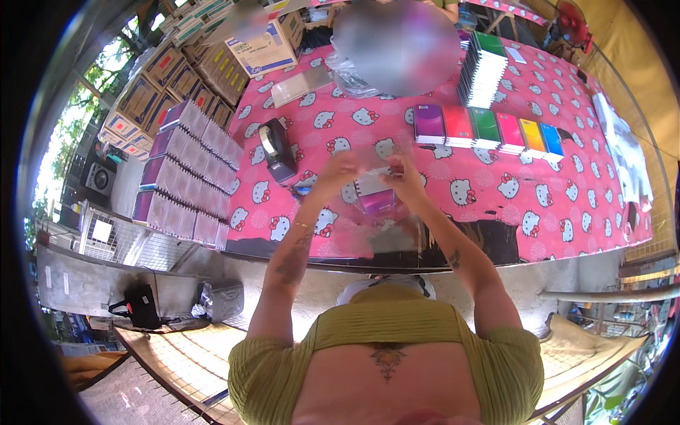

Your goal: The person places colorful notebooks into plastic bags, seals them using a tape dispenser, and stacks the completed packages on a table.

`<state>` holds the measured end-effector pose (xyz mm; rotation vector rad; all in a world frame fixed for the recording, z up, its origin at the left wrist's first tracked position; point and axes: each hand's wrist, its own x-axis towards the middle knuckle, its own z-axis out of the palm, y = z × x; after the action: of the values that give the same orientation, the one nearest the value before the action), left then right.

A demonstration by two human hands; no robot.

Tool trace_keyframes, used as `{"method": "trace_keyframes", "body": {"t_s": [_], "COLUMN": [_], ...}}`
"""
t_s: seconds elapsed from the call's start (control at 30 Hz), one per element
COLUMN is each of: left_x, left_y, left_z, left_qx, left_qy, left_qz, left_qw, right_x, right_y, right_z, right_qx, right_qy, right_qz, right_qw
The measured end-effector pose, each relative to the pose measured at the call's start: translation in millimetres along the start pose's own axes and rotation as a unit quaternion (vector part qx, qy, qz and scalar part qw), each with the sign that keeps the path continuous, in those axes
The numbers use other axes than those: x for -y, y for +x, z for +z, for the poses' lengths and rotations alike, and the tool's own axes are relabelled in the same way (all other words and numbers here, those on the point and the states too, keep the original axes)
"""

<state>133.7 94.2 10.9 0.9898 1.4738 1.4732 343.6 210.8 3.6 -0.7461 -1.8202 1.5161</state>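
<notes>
Fingers of both raised hands, left hand (338, 170) and right hand (404, 168), pinch a clear sleeve (373, 168).

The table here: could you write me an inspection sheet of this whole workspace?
Surface: table under a pink cartoon-cat cloth.
Job's things: purple spiral notebook in a clear plastic sleeve, held above the cloth.
Clutter: tape dispenser; row of coloured notebooks; upright notebook stack; clear bags.
Grippers: left hand and right hand both pinch the sleeve's top edge.
Cables: nothing seen.
Surroundings: wrapped notebook packs, cardboard boxes, black bag, red fan.
</notes>
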Motion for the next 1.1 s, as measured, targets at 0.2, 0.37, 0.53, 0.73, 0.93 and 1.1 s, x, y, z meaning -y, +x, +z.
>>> {"method": "trace_keyframes", "body": {"t_s": [0.2, 0.37, 0.53, 0.73, 0.93, 1.1], "left_x": [35, 37, 61, 4, -144, -104], "left_y": [-44, -25, -11, -29, 4, 72], "left_z": [-206, -196, -148, -150, 18, 28], "left_qx": [-0.505, -0.46, -0.514, -0.407, 0.215, 0.336], "left_qy": [0.229, -0.037, -0.114, 0.686, 0.525, 0.545], "left_qz": [-0.016, -0.007, 0.1, -0.089, 0.186, 0.078], "left_qw": [0.832, 0.887, 0.845, 0.596, 0.802, 0.765], "right_x": [9, 8, 3, -10, 3, 4], "right_y": [1, -5, -4, -8, -11, -10], "right_z": [24, 14, 5, 6, 13, 10], "right_qx": [0.003, -0.002, -0.03, -0.058, -0.044, -0.022], "right_qy": [0.015, -0.005, -0.029, -0.024, 0.035, 0.008], "right_qz": [-0.054, -0.034, -0.045, -0.055, -0.035, -0.02], "right_qw": [0.998, 0.999, 0.998, 0.996, 0.998, 1.0]}}
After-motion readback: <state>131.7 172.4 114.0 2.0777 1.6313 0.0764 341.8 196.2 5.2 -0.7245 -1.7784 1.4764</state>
